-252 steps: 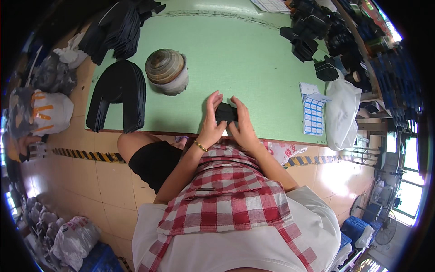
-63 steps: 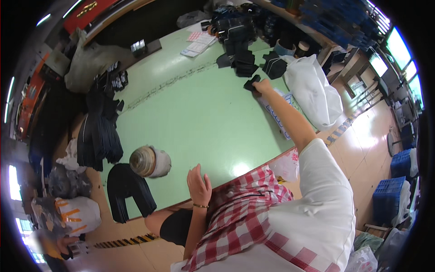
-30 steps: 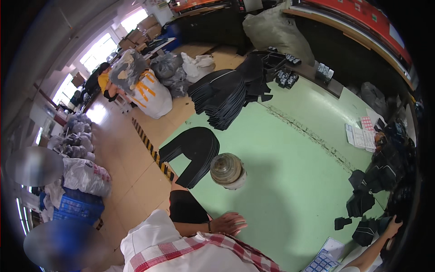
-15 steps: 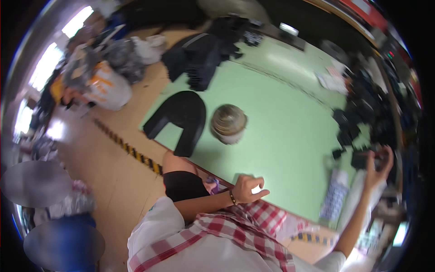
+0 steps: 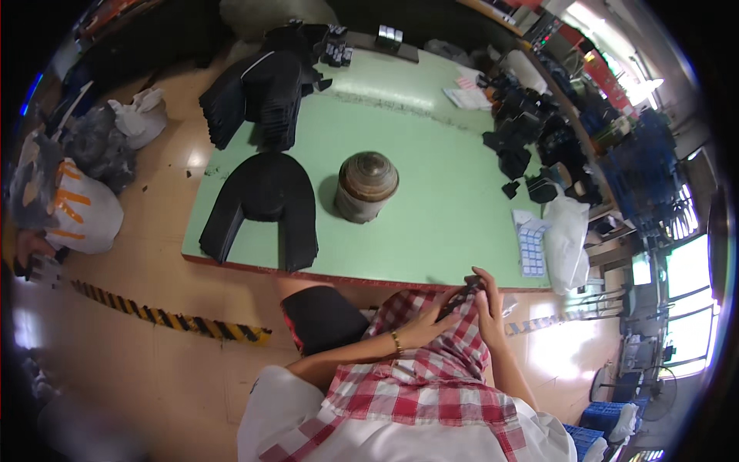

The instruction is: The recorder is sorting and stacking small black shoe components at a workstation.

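Observation:
Above my checked apron, close to the table's front edge, my left hand (image 5: 428, 326) is closed on a small black piece (image 5: 457, 299) whose kind I cannot make out. My right hand (image 5: 488, 308) grips the other end, its fingers curled over the top. Both hands partly cover the piece. On the green table (image 5: 431, 231), a stack of black U-shaped pads (image 5: 265, 185) lies front left. Right of it stands a worn, heavy-looking cylinder (image 5: 367, 187) with a stepped, domed brown top.
A taller pile of black U-shaped pads (image 5: 262, 92) stands at the back left. Loose black pieces (image 5: 531, 131) crowd the right side, near a white plastic bag (image 5: 567, 242) and a blue-and-white printed sheet (image 5: 530, 242). Full bags (image 5: 88, 208) sit on the floor at left.
My right hand has come from the black pieces at the table's right side back to my lap, meeting my left hand at a small black piece. The view has turned right.

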Available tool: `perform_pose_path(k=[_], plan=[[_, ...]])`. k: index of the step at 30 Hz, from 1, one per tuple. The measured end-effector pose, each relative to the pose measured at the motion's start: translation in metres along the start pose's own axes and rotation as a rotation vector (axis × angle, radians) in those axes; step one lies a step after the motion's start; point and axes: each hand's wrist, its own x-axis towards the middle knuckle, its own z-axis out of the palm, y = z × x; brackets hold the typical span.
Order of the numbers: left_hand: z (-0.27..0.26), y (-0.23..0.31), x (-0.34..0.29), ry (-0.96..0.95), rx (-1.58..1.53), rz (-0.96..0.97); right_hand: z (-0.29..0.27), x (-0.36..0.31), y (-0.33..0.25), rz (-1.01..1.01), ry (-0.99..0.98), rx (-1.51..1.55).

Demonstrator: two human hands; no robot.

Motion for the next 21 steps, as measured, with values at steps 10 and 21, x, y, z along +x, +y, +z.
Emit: perform_pose_path(k=[10, 21], plan=[[-0.036, -0.036, -0.048, -0.223, 0.086, -0.280, 0.013, 0.053, 0.129, -0.237, 0.389, -0.836], [-0.034, -0.060, -0.035, -0.414, -0.287, -0.255, 0.011, 0.058, 0.129, -0.232, 0.416, -0.804]])
